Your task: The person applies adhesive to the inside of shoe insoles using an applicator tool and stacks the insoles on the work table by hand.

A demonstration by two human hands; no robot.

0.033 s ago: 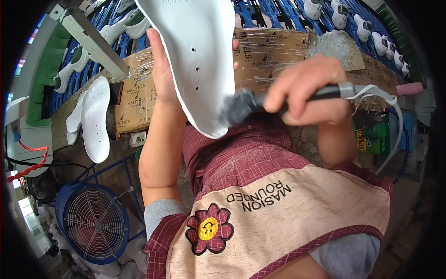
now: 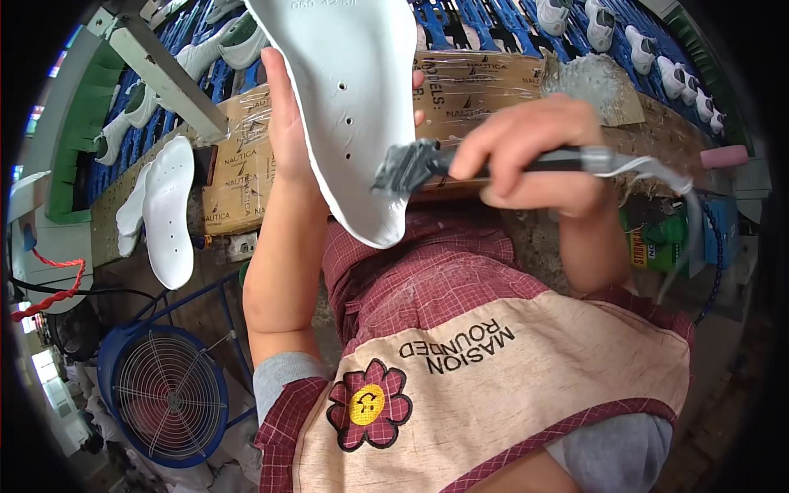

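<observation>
The bench (image 2: 526, 78), wrapped in cardboard and film, is being used as the backdrop for the work; a blue fan (image 2: 168, 394) is standing on the floor below its left end, and a conveyor rack (image 2: 509, 20) carrying white shoes is running beyond its far edge. One white sole (image 2: 345, 107) is being held up over the bench's near edge, underside toward the camera, by the left hand (image 2: 283, 123), which is gripping it from behind with the thumb along its left rim. One brush (image 2: 411, 164) is being gripped in the right hand (image 2: 526, 156), fingers clenched around the dark handle, with a thin tube trailing off its rear end. The bristles are being pressed against the sole's right edge near the heel, so by appearance a coating step is being carried out. The next stroke would call for steady contact along the rim while the sole is kept tilted. Two more white soles (image 2: 164, 209) are lying at the bench's left end.
</observation>
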